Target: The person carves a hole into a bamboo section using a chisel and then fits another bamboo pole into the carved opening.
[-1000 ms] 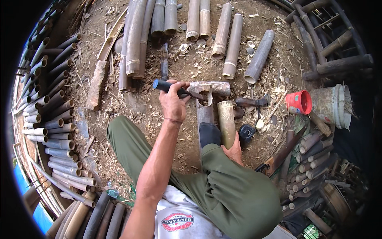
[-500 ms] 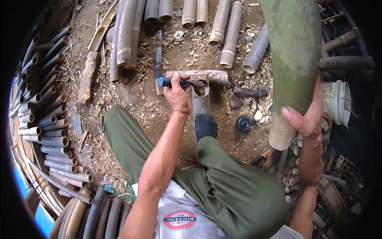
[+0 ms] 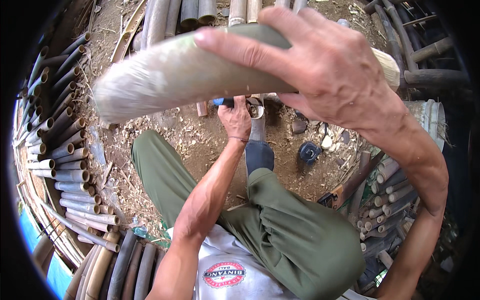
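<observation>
Club (image 3: 165, 75) gripped in curled right hand (image 3: 327, 65); to its lower left, blue-handled tool (image 3: 225, 102) clasped in curled left hand (image 3: 236, 121).

We count one left hand (image 3: 234, 120), one right hand (image 3: 327, 67), one club (image 3: 155, 80), one blue-handled tool (image 3: 220, 101), one tape measure (image 3: 309, 153), one bucket (image 3: 435, 120) at right.

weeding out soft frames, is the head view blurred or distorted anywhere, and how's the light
Head view: the club is streaked with blur, most at its left end, while the left hand looks clearer; head view again: poles at lower left bow near the black rim; light in the head view is soft, dimmer at lower right.
</observation>
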